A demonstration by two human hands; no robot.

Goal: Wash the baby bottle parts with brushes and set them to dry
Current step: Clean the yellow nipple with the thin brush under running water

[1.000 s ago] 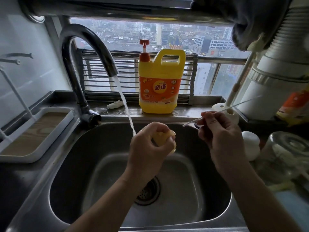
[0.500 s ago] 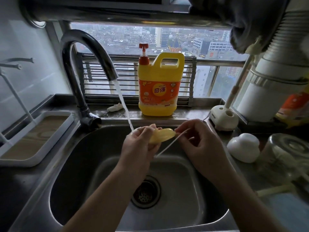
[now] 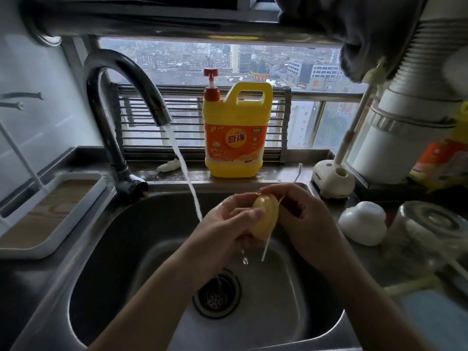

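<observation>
Over the steel sink (image 3: 109, 249), my left hand (image 3: 225, 229) grips a round yellowish bottle part (image 3: 264, 217), thumb across its face. My right hand (image 3: 301, 219) pinches a thin white straw brush (image 3: 266, 245) that passes behind the yellow part; its lower end pokes out below it, its top end shows by my fingers. Water (image 3: 187, 178) runs from the dark curved tap (image 3: 121, 102) and lands just left of my left hand. A white brush holder (image 3: 329, 178) with a long-handled brush stands on the right ledge.
A yellow detergent jug (image 3: 235, 133) with a red pump stands on the back ledge. A white drying tray (image 3: 48, 211) with pegs lies left of the sink. On the right counter sit a white rounded cap (image 3: 362, 225) and an upturned clear glass container (image 3: 428, 229).
My right hand has brought the thin brush down from the holder side to the yellow part and pushed it through. My left hand has turned the part more upright.
</observation>
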